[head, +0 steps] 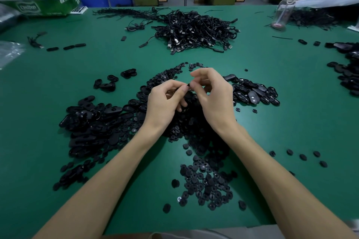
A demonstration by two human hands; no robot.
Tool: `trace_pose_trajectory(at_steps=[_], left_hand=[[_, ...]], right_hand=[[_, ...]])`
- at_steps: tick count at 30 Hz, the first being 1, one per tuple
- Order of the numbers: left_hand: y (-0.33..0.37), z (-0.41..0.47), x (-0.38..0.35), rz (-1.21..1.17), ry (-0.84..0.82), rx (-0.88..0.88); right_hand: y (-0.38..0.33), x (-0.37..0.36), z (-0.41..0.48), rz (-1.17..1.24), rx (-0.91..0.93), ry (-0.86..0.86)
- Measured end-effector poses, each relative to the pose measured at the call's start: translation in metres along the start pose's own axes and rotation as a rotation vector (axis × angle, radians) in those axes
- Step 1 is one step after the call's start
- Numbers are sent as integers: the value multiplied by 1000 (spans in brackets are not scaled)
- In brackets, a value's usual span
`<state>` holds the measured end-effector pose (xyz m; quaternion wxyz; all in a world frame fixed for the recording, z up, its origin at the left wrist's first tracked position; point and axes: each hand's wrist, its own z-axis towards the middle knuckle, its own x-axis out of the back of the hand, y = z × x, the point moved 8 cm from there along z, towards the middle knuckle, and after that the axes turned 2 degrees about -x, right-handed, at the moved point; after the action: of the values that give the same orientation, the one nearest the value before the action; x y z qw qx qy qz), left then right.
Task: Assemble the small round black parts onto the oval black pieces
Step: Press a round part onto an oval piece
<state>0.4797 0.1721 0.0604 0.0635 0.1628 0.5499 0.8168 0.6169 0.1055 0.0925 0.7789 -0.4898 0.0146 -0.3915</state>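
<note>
Green matte table. Lower centre: heap of small round black plastic parts. Centre left and centre right: piles of oval black plastic pieces. Upper centre: tangle of black cables. Upper right: clear plastic bottle.

Head-worn wide view, facing forward and down, close over table

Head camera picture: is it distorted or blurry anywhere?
Head view: the wide lens stretches the forearms toward the bottom corners; the bottle and frame edges look soft; the part pinched between left hand and right hand blends into the dark pile.
</note>
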Motion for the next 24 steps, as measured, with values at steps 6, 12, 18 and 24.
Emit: trace_pose_trajectory(at_steps=[6, 12, 18, 24], left_hand=[[-2, 2, 7, 6, 32, -4], [-1, 3, 7, -42, 33, -3], [-7, 3, 8, -87, 53, 32], [-4, 3, 7, -113, 50, -1]], right_hand=[[-2, -7, -2, 54, 0, -86], [-2, -5, -1, 87, 4, -86], [-1, -8, -2, 56, -2, -86], [5, -6, 0, 78, -78, -70]])
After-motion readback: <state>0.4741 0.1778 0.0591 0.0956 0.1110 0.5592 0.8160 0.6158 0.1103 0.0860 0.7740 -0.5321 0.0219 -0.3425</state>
